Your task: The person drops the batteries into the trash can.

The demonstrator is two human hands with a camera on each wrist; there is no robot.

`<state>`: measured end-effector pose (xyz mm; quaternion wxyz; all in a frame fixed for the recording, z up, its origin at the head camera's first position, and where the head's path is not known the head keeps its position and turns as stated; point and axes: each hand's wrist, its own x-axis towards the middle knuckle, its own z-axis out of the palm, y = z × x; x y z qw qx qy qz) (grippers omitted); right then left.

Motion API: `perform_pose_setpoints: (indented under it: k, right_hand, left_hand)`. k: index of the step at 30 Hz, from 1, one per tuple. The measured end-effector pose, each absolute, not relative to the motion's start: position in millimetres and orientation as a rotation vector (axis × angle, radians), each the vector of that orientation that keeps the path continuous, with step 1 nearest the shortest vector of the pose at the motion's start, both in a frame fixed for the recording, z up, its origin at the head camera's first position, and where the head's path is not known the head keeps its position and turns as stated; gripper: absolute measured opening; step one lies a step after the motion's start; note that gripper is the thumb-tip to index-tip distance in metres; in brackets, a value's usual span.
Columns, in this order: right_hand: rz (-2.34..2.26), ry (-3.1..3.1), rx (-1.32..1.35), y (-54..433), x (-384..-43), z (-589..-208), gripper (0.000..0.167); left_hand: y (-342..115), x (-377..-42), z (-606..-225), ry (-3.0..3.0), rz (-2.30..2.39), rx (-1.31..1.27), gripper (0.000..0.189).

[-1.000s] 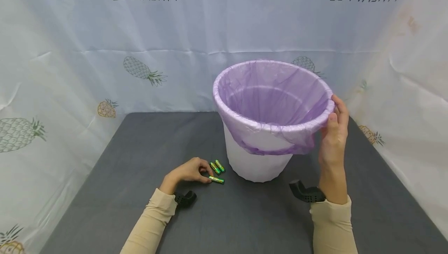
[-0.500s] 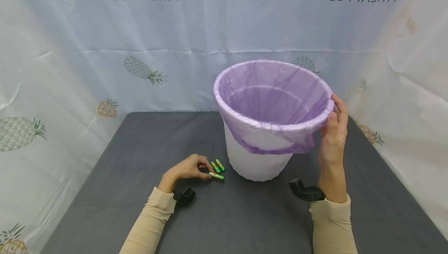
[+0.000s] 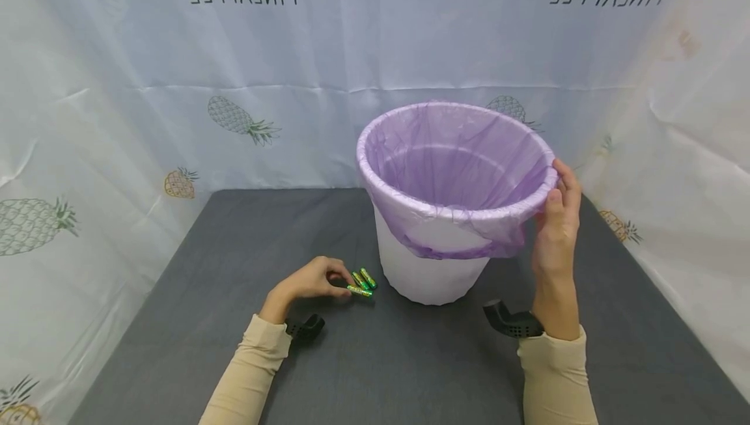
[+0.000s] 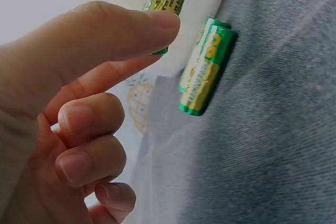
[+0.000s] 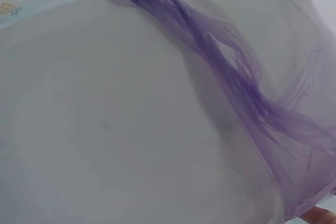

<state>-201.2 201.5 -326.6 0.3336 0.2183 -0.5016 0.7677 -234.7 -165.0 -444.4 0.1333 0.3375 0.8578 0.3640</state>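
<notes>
Quickly, head view first: white bin [image 3: 433,275] with a purple liner [image 3: 457,174] inside, folded over its rim; a pale ring shows through the film, lowest inside part hidden behind the front rim. Right hand [image 3: 559,233] holds the rim between 3 and 4 o'clock, thumb on the near side, fingertip bent against the edge, other fingers partly hidden. Left hand [image 3: 316,278], at the bin's 8 o'clock, pinches a green-gold battery [image 3: 360,291]. Two loose batteries [image 3: 364,278] lie side by side on the grey table [image 3: 410,366], between that hand and the bin; held one overlaps their near ends, can't tell if touching. Left wrist view: thumb and index close on the battery near 12 o'clock, top end cut off, thumb covering part, index tip hidden; remaining fingers curl loosely. Loose pair sits around 1 o'clock, one mostly behind the other. Right wrist view: bin's outer wall fills most, gathered liner running from 11 toward 4 o'clock; just a cut-off sliver of finger around 5, grip unreadable there.
</notes>
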Motion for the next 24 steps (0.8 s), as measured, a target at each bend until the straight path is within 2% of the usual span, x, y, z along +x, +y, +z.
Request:
perform_pose_setpoints:
  k: [24]
  right_hand:
    - [1.976,-1.358,0.557,203,-199,-326,0.044]
  left_hand:
    - [-174,-224,-395,2.632,1.28,0.979,0.012]
